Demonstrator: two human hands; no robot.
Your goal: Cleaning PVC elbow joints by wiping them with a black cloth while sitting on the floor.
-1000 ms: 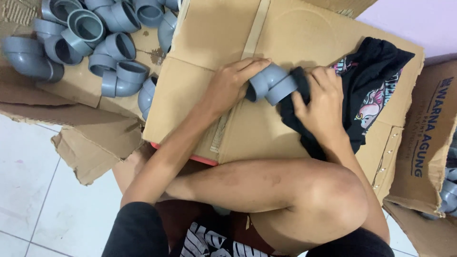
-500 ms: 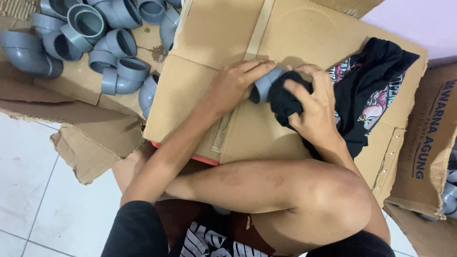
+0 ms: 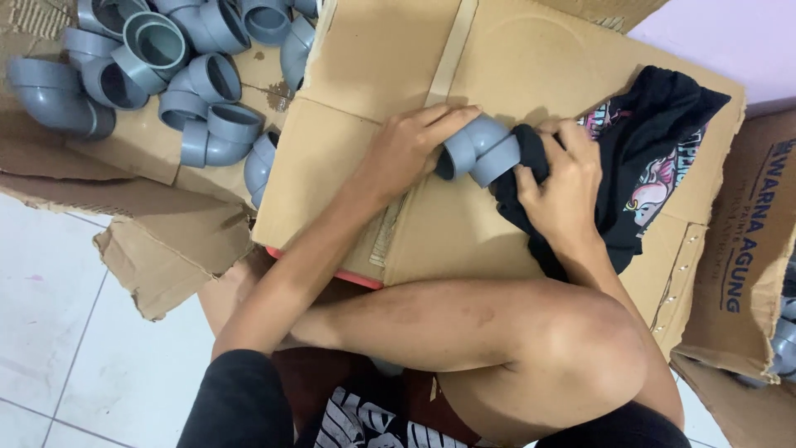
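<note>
The left hand (image 3: 404, 153) grips a grey PVC elbow fitting (image 3: 478, 149), its fingers wrapped over the fitting's left socket and clamped on it. The fitting lies near the middle of a flattened cardboard sheet (image 3: 373, 75) that rests across the person's lap. The right hand (image 3: 564, 187) has its fingers bunched tight on a black printed cloth (image 3: 647, 149), pressing a fold of it against the right end of the fitting. The rest of the cloth spreads toward the right edge of the cardboard sheet, its pink and white print facing up.

Half a second ago the cloth covered most of the fitting, with the right hand laid over it and only the left socket showing. Now the cloth has slid back to the right and both grey sockets of the elbow show bare, much as they did a second ago. The left hand has kept its hold in nearly the same place throughout.

Beyond the left edge of the sheet a pile of grey elbow fittings (image 3: 166, 75) lies on torn cardboard (image 3: 157, 249), which sits on the white tiled floor (image 3: 50, 332). At the right edge of the view stands a cardboard box (image 3: 738, 249) with more grey fittings just visible behind its flap. The person's bare knee (image 3: 580, 348) lies just below the near edge of the sheet
</note>
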